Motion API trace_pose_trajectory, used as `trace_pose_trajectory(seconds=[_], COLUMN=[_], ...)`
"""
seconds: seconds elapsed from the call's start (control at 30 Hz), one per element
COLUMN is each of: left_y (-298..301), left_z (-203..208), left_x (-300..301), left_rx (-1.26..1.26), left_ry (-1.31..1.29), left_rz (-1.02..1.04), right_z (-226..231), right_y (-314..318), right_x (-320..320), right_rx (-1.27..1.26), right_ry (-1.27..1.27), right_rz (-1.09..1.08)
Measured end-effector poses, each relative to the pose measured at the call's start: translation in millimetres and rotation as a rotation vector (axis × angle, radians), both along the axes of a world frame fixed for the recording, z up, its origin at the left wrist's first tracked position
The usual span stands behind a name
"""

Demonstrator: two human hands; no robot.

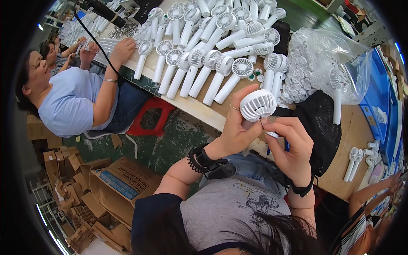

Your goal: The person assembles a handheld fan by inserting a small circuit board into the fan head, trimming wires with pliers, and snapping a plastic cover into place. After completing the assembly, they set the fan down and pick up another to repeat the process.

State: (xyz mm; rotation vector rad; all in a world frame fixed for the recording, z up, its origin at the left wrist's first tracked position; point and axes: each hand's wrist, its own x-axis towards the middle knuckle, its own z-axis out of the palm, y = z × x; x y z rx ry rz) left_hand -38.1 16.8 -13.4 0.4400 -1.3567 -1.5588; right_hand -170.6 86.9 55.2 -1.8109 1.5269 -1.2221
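My left hand (236,127) grips a white hand-held fan (258,105) by its handle, with the round grilled head turned up. My right hand (289,146) is just below the fan head, pinching a small white round piece (272,134) and a thin tool between thumb and fingers. Both wrists wear black bands. Behind the hands, several more white fans (221,72) lie in rows on the wooden workbench (199,106).
A clear plastic bag (327,63) of small white round parts sits at right beside a black mesh bag (321,127). A seated person in a light blue shirt (70,102) works at the left. Cardboard boxes (114,182) lie on the floor. Another person's arm (374,191) shows at lower right.
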Motion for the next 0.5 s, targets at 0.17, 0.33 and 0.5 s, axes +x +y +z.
trace_pose_trajectory(seconds=[0.17,0.33,0.5], left_y=[-1.6,-3.6,-5.5], left_z=[0.4,-3.0,-4.6], left_x=[-0.2,1.0,2.4], left_rx=[0.051,0.052,0.042], left_ry=[-0.042,0.016,-0.006], left_rz=[-0.086,-0.145,-0.223], right_z=[0.2,-0.8,-0.9], right_y=[-2.3,-5.3,-7.4], right_x=[1.7,-4.1,-12.5], right_rx=[-0.089,-0.152,-0.225], right_ry=[0.122,0.227,0.317], right_rz=[0.016,0.119,0.168])
